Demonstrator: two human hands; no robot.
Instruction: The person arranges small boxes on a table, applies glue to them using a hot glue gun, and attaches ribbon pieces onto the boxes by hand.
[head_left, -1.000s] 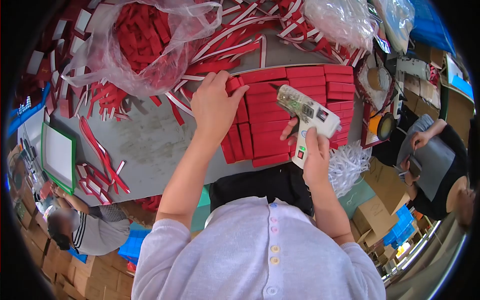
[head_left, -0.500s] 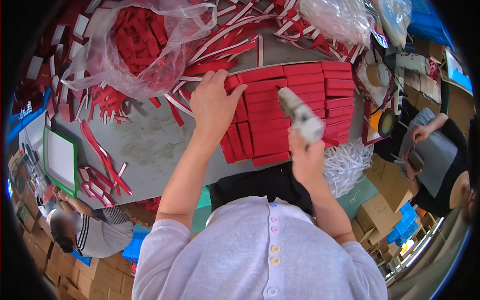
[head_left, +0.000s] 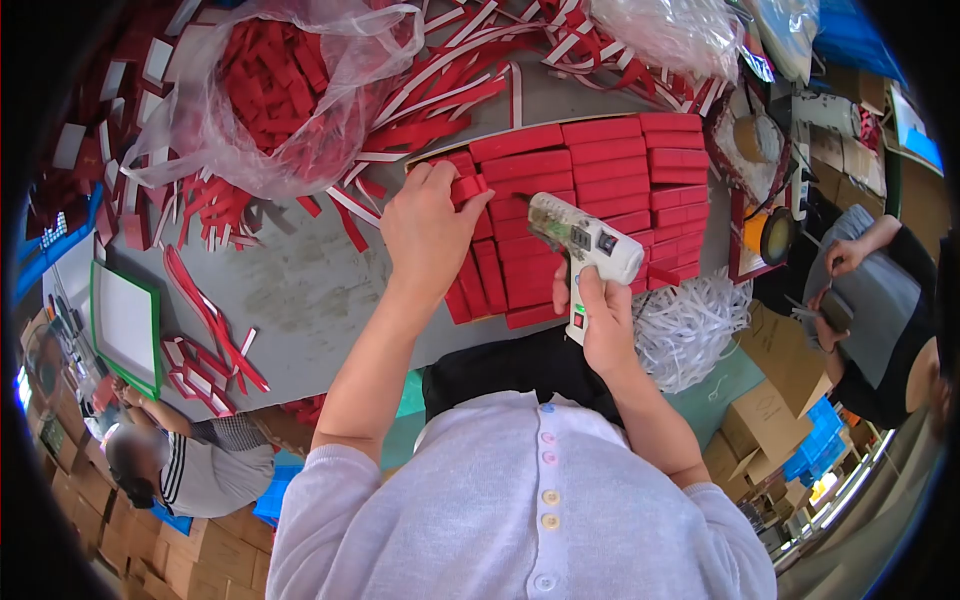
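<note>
In my right hand (head_left: 603, 325) is a white hot glue gun (head_left: 585, 240) with dark stains, its nozzle aimed left towards my other hand. Between the thumb and fingers of my left hand (head_left: 430, 230) is a small red box (head_left: 467, 187), at the upper left corner of a packed block of boxes. These red boxes (head_left: 605, 175) lie tightly in rows in a shallow tray, most of whose walls are hidden. The nozzle is close to the held box but apart from it.
A clear plastic bag (head_left: 345, 130) of small red pieces lies at the upper left. Red and white ribbon strips (head_left: 450, 95) cover the table's back. White shredded paper (head_left: 690, 330) is at the right. Two people sit at either side, near cardboard boxes (head_left: 765, 420).
The glue gun has moved left and now points at my left hand. A red box is now visible between my left fingers, raised a little.
</note>
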